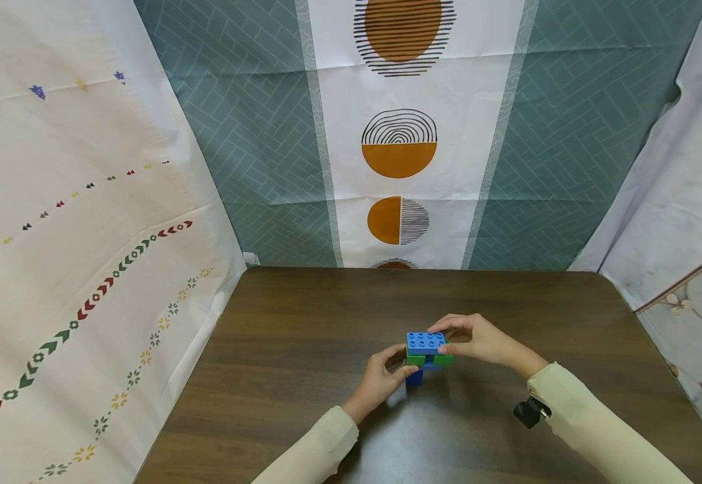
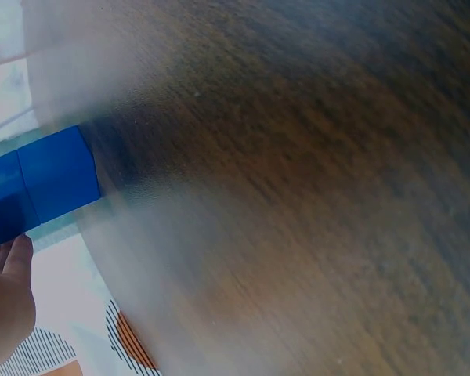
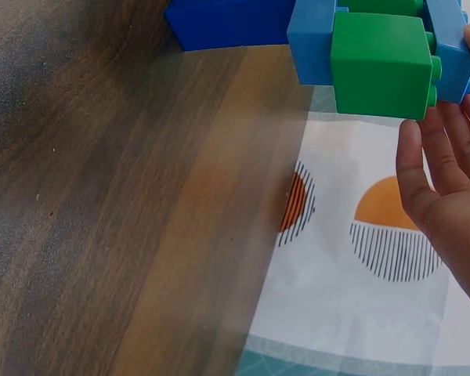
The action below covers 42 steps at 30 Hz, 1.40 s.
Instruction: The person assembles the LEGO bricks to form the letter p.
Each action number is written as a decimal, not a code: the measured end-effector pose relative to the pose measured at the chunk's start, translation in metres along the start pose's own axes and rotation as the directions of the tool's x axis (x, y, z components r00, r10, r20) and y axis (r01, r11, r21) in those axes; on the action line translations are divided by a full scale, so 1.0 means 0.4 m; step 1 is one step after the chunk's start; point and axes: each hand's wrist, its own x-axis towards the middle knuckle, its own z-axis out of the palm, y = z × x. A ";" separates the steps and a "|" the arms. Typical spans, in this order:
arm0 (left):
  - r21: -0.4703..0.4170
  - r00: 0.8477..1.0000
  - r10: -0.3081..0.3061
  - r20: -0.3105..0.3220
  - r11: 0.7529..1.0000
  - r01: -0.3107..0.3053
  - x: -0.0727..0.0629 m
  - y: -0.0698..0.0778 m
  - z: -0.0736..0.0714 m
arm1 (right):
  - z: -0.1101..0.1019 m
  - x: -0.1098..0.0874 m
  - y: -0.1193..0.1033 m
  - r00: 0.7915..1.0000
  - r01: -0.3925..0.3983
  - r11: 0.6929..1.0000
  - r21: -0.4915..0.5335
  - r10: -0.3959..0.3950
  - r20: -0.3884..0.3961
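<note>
Head view: left hand [image 1: 378, 378] grips the stack [image 1: 416, 360], right hand [image 1: 477, 343] pinches its 8-stud blue brick [image 1: 425, 343]; uneven pressure might tip it.

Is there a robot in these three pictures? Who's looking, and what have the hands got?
No robot, just a person's left hand and right hand. The big picture comes from a camera on the head, looking down at a brown table. The other two come from the wrist cameras, one left, one right. The hands share a tower of toy blocks: a blue block on top, green blocks under it, a dark blue part at the bottom. The left hand holds the tower's left side; the right hand pinches the blue block. I can't tell whether the tower touches the table.
</note>
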 end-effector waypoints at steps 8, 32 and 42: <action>0.015 1.000 0.001 -0.006 1.000 -0.001 -0.001 0.003 0.002 | 0.005 -0.002 0.002 1.000 0.027 0.999 -0.025 -0.027 -0.003; 0.008 1.000 -0.025 -0.004 1.000 0.025 -0.006 0.023 0.002 | 0.034 -0.001 -0.030 0.995 0.060 0.982 -0.178 -0.073 -0.070; -0.005 1.000 -0.005 0.005 1.000 0.005 -0.019 0.093 -0.010 | 0.028 0.000 -0.032 0.996 0.032 0.986 -0.161 -0.044 -0.072</action>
